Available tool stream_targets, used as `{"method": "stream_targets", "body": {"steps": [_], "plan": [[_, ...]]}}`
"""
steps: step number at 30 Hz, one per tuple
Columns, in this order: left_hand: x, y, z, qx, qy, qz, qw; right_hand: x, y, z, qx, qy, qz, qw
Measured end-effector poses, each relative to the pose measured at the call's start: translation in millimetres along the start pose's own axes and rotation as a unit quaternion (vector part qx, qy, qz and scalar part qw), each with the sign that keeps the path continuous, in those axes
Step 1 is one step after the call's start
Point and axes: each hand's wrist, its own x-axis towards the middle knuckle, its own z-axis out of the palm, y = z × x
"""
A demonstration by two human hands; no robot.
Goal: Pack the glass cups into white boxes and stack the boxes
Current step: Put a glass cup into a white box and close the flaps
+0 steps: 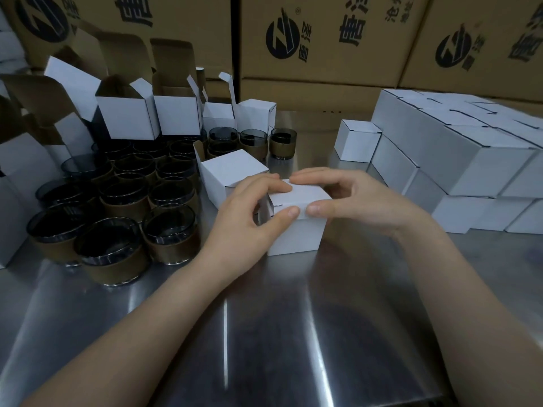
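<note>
A small white box (pixel 296 233) stands on the steel table (pixel 264 333) at the centre, its lid folded down. My left hand (pixel 246 218) grips its left side, thumb on the front edge of the lid and fingers on top. My right hand (pixel 352 201) holds the right side the same way, thumb on the lid's front edge beside the left thumb. What is inside the box is hidden. Several dark glass cups (pixel 117 201) with brown sleeves stand at the left. Closed white boxes form a stack (pixel 470 160) at the right.
Another closed white box (pixel 232 174) stands just behind my left hand. Open white boxes (pixel 126 113) with raised flaps line the back left. A single white box (pixel 357 142) sits beside the stack. Large brown cartons (pixel 323 39) wall off the back.
</note>
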Motion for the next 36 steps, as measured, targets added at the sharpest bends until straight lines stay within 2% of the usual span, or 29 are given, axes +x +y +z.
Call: {"method": "stream_targets", "body": {"steps": [17,29,36], "plan": [[1.0,-1.4,-0.5,0.002,-0.001,0.012,1.000,1.7,-1.2,3.3,0.025,0.003,-0.035,0.999],[1.1,1.5,1.2,-0.016,0.002,-0.024,1.000,-1.2,-4.8,2.8,0.024,0.013,-0.009,1.000],[1.7,-1.5,1.7,0.009,0.003,-0.022,1.000,1.3,-0.1,3.5,0.046,0.005,0.016,0.999]]}}
